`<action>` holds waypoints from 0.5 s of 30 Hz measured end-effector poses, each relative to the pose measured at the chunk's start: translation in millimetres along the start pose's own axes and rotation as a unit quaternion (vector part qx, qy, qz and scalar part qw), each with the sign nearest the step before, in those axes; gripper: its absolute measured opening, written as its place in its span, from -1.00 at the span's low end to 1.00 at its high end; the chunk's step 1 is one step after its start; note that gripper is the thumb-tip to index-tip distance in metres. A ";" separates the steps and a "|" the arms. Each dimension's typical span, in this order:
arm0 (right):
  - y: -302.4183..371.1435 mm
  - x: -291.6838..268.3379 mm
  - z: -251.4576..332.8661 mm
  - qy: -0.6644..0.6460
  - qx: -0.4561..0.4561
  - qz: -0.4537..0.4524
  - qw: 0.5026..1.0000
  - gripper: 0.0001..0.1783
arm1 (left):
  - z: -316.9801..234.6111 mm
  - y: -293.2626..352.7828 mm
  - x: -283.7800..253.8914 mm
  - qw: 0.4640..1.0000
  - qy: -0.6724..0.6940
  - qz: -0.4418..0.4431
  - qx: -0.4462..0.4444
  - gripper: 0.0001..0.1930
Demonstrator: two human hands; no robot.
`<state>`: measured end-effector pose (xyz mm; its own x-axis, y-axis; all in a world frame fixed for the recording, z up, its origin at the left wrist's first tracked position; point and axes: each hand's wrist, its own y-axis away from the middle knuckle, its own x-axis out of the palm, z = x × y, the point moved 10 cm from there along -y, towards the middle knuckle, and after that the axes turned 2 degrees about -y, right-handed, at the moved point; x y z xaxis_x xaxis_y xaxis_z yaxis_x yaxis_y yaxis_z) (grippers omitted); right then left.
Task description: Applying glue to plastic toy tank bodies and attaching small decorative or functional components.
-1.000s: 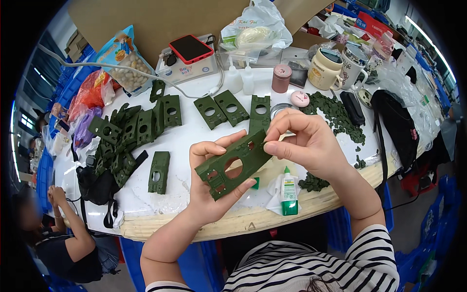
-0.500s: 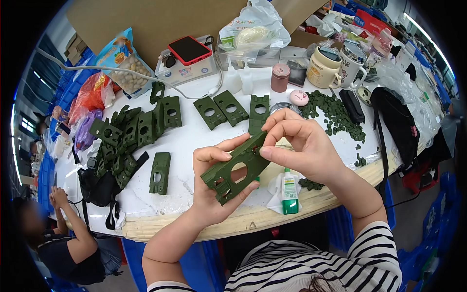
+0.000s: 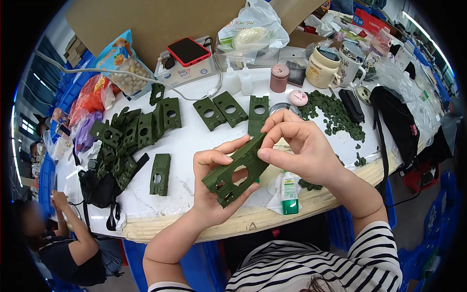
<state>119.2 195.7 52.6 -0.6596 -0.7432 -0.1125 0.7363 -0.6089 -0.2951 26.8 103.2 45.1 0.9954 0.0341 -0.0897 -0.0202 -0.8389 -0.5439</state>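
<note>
A dark green plastic toy tank hull [image 3: 224,171] with a large round hole is held tilted above the table's front edge. My left hand [image 3: 206,197] is closed around its near end, thumb on one side and fingers on the other. At the far end, the bent thumb and forefinger of my right hand [image 3: 304,153] pinch the hull's edge. Whether a small piece sits between those fingertips is hidden. Below my right hand, a green-and-white glue bottle [image 3: 290,194] lies on white tissue. A similar green hull [image 3: 160,174] lies left of my left hand.
More green hulls [image 3: 171,113] are heaped at the left, by a black bag [image 3: 99,187]. Small green parts [image 3: 331,109] lie scattered at the right. Mugs [image 3: 323,65], a pink tin [image 3: 279,78] and squeeze bottles [image 3: 246,82] stand behind. At lower left sits another person [image 3: 68,248].
The hull has tipped slightly in my hands, and my right fingers have shifted a little along its far end. Both hands keep their hold.
</note>
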 end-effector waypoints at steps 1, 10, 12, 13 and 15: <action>0.0 -0.1 -0.1 0.000 -0.002 -0.001 1.000 -0.84 | 0.1 0.0 0.0 1.000 0.001 0.000 0.000 -0.42; 0.3 -0.1 0.2 -0.005 -0.014 -0.010 1.000 -0.86 | -1.9 0.6 0.5 1.000 -0.010 -0.003 0.006 -0.42; 0.1 0.0 0.8 -0.002 -0.017 -0.011 1.000 -0.85 | -3.5 1.1 0.0 1.000 -0.019 -0.001 0.015 -0.42; -0.4 0.1 0.8 0.000 -0.019 -0.011 1.000 -0.85 | -4.5 1.4 -0.3 1.000 -0.024 0.000 0.019 -0.42; -1.1 0.9 1.3 0.003 -0.023 -0.010 1.000 -0.85 | -5.1 1.5 -1.0 1.000 -0.026 0.001 0.018 -0.41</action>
<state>118.0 195.4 54.1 -0.6753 -0.7289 -0.1125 0.7154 -0.6103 -0.3404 26.2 99.2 48.6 0.9892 0.0614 -0.1335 -0.0264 -0.8195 -0.5725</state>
